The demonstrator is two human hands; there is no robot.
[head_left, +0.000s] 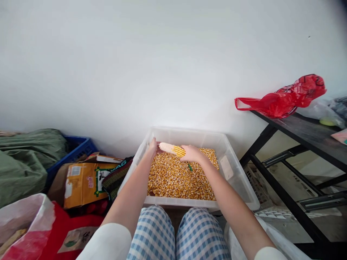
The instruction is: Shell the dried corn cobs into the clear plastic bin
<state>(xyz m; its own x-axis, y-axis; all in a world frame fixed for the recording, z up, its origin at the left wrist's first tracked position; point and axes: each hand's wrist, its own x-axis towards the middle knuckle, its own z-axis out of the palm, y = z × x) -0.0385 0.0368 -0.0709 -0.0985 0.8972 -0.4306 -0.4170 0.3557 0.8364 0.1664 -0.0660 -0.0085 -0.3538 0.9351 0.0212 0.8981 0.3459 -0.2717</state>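
Observation:
A corn cob [172, 148] lies level above a clear plastic bin [187, 202] full of loose corn kernels [176, 178]. Its left part is stripped to pale core, while rows of yellow kernels cover the right part. My right hand [191, 154] is closed around the kernel-covered end. At the bare tip, my left hand [154, 146] grips the cob with its thumb pointing up; some of its fingers are hidden. Just below my right hand, a small green object [190, 167] lies on the kernels; its kind is unclear.
A white wall [162, 65] rises behind the bin. On the right stands a black-framed table [298, 133] with a red plastic bag [292, 95]. To the left are a cardboard box [84, 184], a blue crate [78, 148], green cloth [29, 159] and a red-and-white sack [35, 234].

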